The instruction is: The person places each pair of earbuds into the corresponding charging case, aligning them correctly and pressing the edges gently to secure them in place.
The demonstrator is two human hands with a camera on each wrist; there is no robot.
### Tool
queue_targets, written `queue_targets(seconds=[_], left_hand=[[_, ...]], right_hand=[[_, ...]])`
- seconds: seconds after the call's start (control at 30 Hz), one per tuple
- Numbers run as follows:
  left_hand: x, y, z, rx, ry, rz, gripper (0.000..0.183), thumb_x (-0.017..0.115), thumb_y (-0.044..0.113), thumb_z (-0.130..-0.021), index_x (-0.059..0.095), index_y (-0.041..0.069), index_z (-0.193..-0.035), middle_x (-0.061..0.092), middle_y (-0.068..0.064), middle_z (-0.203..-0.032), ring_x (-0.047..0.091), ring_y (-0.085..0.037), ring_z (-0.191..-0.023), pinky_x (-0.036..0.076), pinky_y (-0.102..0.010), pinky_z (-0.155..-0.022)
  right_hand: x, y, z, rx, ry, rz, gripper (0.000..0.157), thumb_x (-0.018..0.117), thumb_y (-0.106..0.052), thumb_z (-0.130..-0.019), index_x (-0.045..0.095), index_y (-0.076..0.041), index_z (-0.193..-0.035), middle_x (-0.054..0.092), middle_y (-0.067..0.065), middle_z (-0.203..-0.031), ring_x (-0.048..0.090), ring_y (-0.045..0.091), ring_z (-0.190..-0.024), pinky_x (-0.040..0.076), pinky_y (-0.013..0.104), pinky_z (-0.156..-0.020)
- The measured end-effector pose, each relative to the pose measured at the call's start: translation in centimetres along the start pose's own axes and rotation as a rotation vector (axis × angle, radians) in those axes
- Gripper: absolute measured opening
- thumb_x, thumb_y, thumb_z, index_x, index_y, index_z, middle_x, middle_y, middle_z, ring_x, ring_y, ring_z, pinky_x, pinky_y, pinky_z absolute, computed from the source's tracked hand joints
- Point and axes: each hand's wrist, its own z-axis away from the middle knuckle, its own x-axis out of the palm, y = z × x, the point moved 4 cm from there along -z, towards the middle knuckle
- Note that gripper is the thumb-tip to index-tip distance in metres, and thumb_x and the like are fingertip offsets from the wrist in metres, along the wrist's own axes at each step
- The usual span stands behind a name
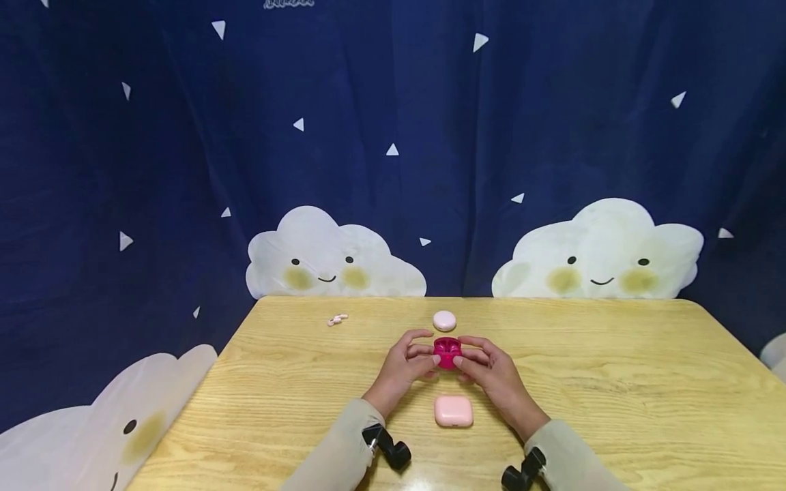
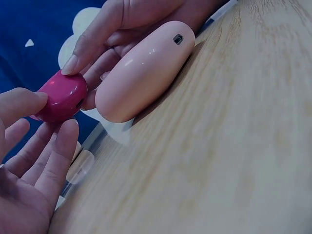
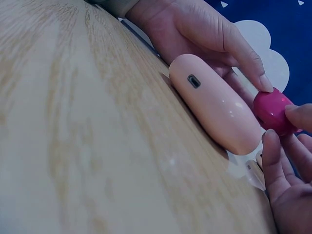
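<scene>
Between my left hand [image 1: 402, 372] and my right hand [image 1: 499, 383] is a small magenta earbud case [image 1: 447, 360], held up over the table. In the head view its lid stands raised, and two hollows show inside. Both thumbs rest on its front, one toward each side, while the other fingers bend behind and below it. A port shows on the magenta case [image 2: 63, 100] in the left wrist view. Nearer to me, between the forearms, lies a closed light pink earbud case [image 1: 454, 412]. It looms large in both wrist views, its port facing the camera.
Just beyond the hands sits a round pale pink case [image 1: 445, 320]. A pair of small pale earbuds [image 1: 337, 319] lies near the far left edge of the wooden table [image 1: 614, 382]. Behind hangs a dark blue curtain [image 1: 393, 88] with clouds and triangles.
</scene>
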Motion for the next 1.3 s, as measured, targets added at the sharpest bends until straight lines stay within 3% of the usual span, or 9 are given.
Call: queue_targets(seconds=[0.23, 0.73, 1.3], left_hand=[[0.11, 0.13, 0.06, 0.007, -0.038, -0.047, 0.049, 0.069, 0.009, -0.089, 0.053, 0.007, -0.135, 0.065, -0.016, -0.111, 0.067, -0.02, -0.09, 0.057, -0.039, -0.076], [0.12, 0.04, 0.31, -0.007, -0.01, -0.078, 0.035, 0.067, 0.012, -0.091, 0.062, 0.011, -0.126, 0.063, -0.017, -0.109, 0.066, -0.026, -0.086, 0.057, -0.04, -0.075], [0.06, 0.05, 0.12, 0.001, -0.018, -0.064, 0.033, 0.068, 0.014, -0.09, 0.063, 0.01, -0.122, 0.063, -0.018, -0.109, 0.066, -0.025, -0.087, 0.057, -0.039, -0.073]], right_hand=[[-0.01, -0.04, -0.07, 0.01, -0.014, 0.031, 0.052, 0.071, -0.017, -0.088, 0.052, -0.008, -0.136, 0.065, 0.018, -0.119, 0.067, 0.019, -0.095, 0.056, 0.033, -0.076], [0.03, 0.04, 0.0, -0.006, -0.038, 0.016, 0.049, 0.07, -0.016, -0.089, 0.054, -0.007, -0.135, 0.065, 0.019, -0.118, 0.067, 0.017, -0.093, 0.056, 0.033, -0.075], [0.15, -0.18, -0.02, -0.027, -0.048, 0.014, 0.046, 0.069, -0.014, -0.089, 0.055, -0.005, -0.132, 0.065, 0.021, -0.116, 0.066, 0.021, -0.093, 0.056, 0.033, -0.074]])
